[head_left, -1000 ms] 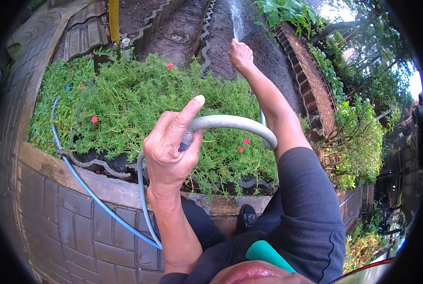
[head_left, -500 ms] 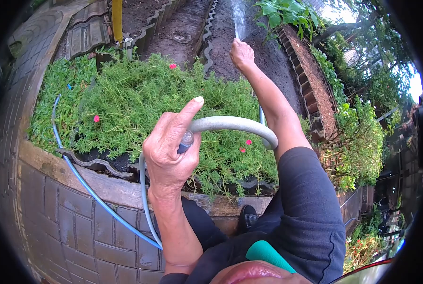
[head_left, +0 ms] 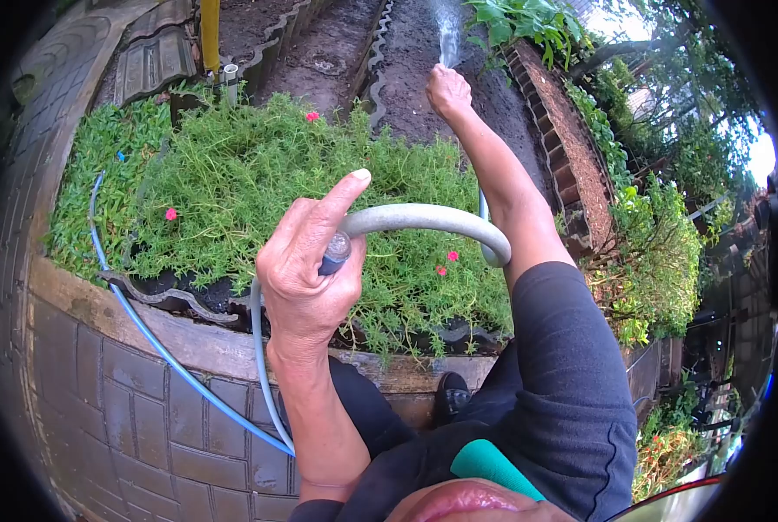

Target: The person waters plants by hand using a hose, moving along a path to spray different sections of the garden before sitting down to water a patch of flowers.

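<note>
Over a brick-edged garden bed (head_left: 145,326), the left hand (head_left: 306,270) clenches the grey hose (head_left: 424,217), index finger raised; the right hand (head_left: 448,91) is closed around its spraying end.

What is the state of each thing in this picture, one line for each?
hose: bent in a loop, spraying water at its end
left hand: shut on hose, index finger raised
right hand: shut on hose end, held far out
soil: dark, looks wet
flowers: pink, open
blue tube: slack, hanging over the brick wall
</note>
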`<state>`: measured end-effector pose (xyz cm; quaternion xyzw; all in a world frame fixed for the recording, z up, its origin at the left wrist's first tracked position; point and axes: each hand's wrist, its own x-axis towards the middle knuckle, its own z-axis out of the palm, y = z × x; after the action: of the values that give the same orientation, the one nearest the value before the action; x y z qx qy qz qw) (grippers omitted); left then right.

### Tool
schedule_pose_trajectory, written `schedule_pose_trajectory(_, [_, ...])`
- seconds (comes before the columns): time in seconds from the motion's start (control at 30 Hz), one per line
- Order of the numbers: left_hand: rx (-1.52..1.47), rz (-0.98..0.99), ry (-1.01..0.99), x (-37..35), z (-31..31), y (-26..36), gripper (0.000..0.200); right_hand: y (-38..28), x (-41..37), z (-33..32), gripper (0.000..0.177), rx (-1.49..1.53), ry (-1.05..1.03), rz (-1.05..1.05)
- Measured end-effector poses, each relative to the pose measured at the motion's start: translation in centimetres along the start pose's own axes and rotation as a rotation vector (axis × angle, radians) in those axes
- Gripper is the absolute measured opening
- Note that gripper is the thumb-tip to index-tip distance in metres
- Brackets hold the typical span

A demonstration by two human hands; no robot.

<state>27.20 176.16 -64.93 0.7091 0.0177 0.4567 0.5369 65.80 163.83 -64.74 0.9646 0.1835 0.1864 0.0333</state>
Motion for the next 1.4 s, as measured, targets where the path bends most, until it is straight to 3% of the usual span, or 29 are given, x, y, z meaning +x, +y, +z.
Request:
schedule_pose_trajectory(0.6, [-0.053,-0.02,0.025,-0.1,0.2,-0.2,0.065,0.7,1.0,-0.1,0.022,-0.021,0.03,-0.053])
schedule_pose_trajectory(0.9, [-0.127,-0.12,0.002,0.0,0.3,0.2,0.055,1.2,1.9,0.0,0.021,-0.045,0.019,-0.079])
schedule_pose_trajectory(1.4, [-0.087,-0.082,-0.011,0.0,0.4,0.2,0.044,2.6,1.8,-0.4,0.023,-0.046,0.037,-0.032])
